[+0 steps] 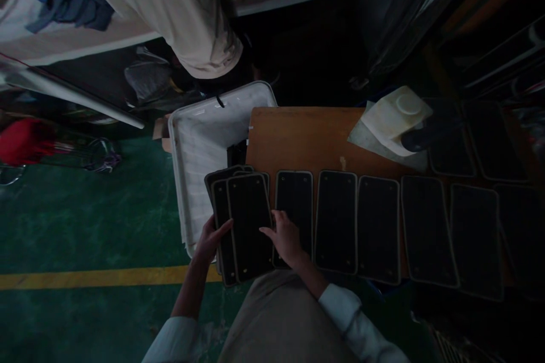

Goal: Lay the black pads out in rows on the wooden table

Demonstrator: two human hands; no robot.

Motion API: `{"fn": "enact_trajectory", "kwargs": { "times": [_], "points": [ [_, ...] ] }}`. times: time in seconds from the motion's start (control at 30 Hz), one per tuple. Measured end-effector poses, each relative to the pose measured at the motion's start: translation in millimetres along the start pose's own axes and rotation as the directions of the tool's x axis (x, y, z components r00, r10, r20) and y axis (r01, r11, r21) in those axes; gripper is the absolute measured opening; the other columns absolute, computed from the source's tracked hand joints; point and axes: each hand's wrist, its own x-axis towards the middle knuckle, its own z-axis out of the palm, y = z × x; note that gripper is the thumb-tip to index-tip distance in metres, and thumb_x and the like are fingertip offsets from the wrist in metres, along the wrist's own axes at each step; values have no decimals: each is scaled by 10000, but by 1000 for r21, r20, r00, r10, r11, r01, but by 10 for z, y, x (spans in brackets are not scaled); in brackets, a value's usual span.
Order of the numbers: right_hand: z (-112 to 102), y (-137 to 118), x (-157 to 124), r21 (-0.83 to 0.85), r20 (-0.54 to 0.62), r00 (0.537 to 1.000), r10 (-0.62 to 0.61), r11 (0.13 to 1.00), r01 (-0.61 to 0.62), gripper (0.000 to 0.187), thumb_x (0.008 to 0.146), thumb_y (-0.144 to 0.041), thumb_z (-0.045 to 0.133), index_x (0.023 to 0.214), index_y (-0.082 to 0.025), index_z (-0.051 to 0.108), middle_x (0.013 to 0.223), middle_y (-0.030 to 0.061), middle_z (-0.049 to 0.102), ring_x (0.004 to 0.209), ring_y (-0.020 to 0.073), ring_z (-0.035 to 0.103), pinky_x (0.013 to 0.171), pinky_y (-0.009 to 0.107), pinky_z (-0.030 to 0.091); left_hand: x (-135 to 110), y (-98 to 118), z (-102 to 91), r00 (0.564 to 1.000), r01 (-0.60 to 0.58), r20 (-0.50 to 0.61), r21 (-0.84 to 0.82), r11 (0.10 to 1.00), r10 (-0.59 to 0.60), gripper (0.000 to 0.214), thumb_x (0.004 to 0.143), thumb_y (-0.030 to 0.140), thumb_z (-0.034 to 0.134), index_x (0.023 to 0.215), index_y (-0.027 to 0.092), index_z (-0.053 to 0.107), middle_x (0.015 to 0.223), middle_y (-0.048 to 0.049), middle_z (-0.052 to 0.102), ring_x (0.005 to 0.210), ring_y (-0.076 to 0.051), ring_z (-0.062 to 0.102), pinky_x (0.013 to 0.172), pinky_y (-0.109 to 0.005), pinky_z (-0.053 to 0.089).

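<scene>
My left hand [212, 240] grips the left side of a fanned stack of thin black rectangular panels [249, 226], its thumb lying on top. The panels have pale edges and small marks near their corners; their exact kind does not show. On the stack's right edge is my right hand [288, 236], thumb over the top panel and fingertips ending at its edge, where they seem partly hidden. Beneath and beside that wrist lies a separate black panel [293, 198]. Further similar panels, such as this one [336, 221], stretch rightward in a row along a brown board [298, 136].
A white plastic bin [181, 181] stands left of the board, partly under the stack. Toward the back right, a whitish jug [398, 116] rests on a sheet. A person in beige clothing [183, 11] stands beyond the bin. The green floor [128, 209] carries a yellow line.
</scene>
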Motion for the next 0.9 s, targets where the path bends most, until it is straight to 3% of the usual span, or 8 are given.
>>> {"fn": "enact_trajectory", "kwargs": {
  "times": [0.13,0.33,0.53,0.67,0.77,0.9],
  "points": [
    [188,-148,83,-106,-2,994,111,988,-111,436,783,-419,738,1081,-163,550,1075,92,661,951,248,671,722,323,490,-2,-2,-22,1000,21,6,-35,999,-21,549,673,401,815,1141,186,624,1015,-61,749,825,-216,710,729,-314,596],
    [94,-36,196,-104,76,989,127,987,-119,247,827,-422,695,879,-209,579,850,25,723,806,190,691,625,281,383,13,66,-80,1000,-11,11,-17,1000,11,568,715,426,778,1192,169,607,1064,-87,739,814,-210,708,704,-288,598],
    [61,0,229,-119,104,991,86,990,-74,152,878,-342,635,927,-210,579,909,35,736,854,196,697,631,282,367,97,84,-151,999,22,28,1,1000,-22,582,669,383,819,1165,146,630,1053,-100,749,837,-229,716,724,-313,609],
    [84,-12,225,-148,124,990,65,988,-47,127,891,-304,612,963,-213,560,945,42,735,883,198,700,654,284,385,193,20,-173,987,140,73,43,989,-143,506,629,348,847,1038,98,685,946,-121,769,763,-240,722,669,-314,608],
    [91,-17,216,-163,112,992,57,986,-38,130,898,-297,599,979,-207,551,961,54,734,894,214,704,655,291,399,200,3,-192,984,156,79,39,987,-158,453,662,365,821,1004,95,696,896,-115,772,726,-240,724,643,-318,608],
    [73,-34,212,-179,111,992,63,983,-42,122,906,-265,576,1005,-201,544,972,64,733,912,225,707,660,296,419,122,64,-379,993,113,-42,19,993,-113,454,640,349,833,1001,116,687,835,-80,772,670,-223,719,598,-307,609]
  ]
}}
